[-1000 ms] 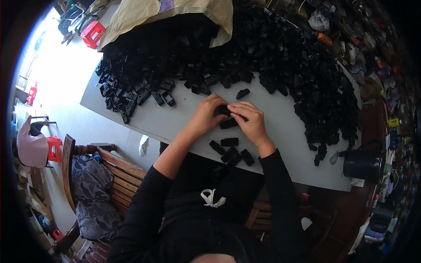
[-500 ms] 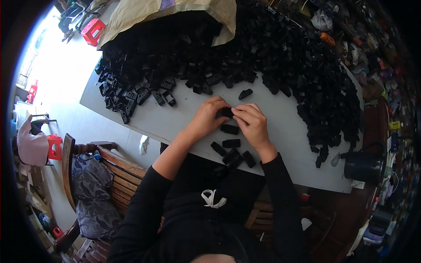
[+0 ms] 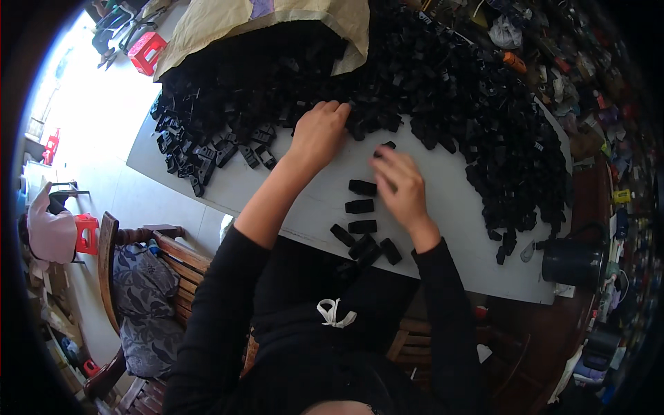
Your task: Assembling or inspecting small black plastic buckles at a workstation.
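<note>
My left hand [image 3: 320, 136] reaches to the near edge of a heap of small black plastic parts [image 3: 456, 104], back upward. Its fingertips are hidden among the dark pieces, so whether it grips one does not show. My right hand [image 3: 402, 185], slightly blurred, has thumb and fingers apart. Its fingertips are at a single loose black piece [image 3: 389, 146], which they partly cover. Below the hands, black oblong pieces lie in a short column, among them an upper piece [image 3: 362, 187] and a second piece [image 3: 359, 206]. Several more form a small cluster [image 3: 364, 247] at the table's near edge.
The grey table [image 3: 443, 200] carries the heap along its far and right sides. A brown paper sack [image 3: 207, 41] lies open at the back. A black container [image 3: 573, 264] stands at the right edge. On the left are a wooden chair [image 3: 183, 277] with cushions and red stools.
Both hands have parted. The left moved away to the heap, the right slightly up toward the loose piece. The black piece they held now lies at the top of the column.
</note>
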A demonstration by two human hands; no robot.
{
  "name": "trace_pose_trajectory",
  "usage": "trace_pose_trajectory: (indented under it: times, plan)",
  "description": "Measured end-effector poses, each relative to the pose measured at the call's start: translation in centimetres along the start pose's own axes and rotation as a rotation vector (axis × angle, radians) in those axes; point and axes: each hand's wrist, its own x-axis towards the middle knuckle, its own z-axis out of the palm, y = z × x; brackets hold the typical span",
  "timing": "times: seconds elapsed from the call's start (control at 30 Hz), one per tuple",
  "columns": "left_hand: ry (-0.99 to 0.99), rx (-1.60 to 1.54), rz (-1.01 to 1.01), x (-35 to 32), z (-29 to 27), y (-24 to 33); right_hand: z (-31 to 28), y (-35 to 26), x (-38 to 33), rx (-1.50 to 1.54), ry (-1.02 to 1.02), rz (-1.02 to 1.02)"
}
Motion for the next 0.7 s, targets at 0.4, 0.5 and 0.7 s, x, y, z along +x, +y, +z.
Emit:
trace_pose_trajectory:
  times: [0.4, 0.5, 0.7]
  plan:
    - [-0.249, -0.963, -0.475, -2.0, 0.3, 1.7, 0.8, 3.6, -0.1, 0.061, 0.088, 0.266]
    - [-0.293, -1.017, -0.488, -2.8, 1.7, 1.5, 0.1, 2.3, -0.4, 0.079, -0.030, 0.296]
    - [-0.269, -1.101, -0.492, -3.2, 3.7, 3.2, 3.3, 1.2, 1.0, 0.462, 0.390, 0.335]
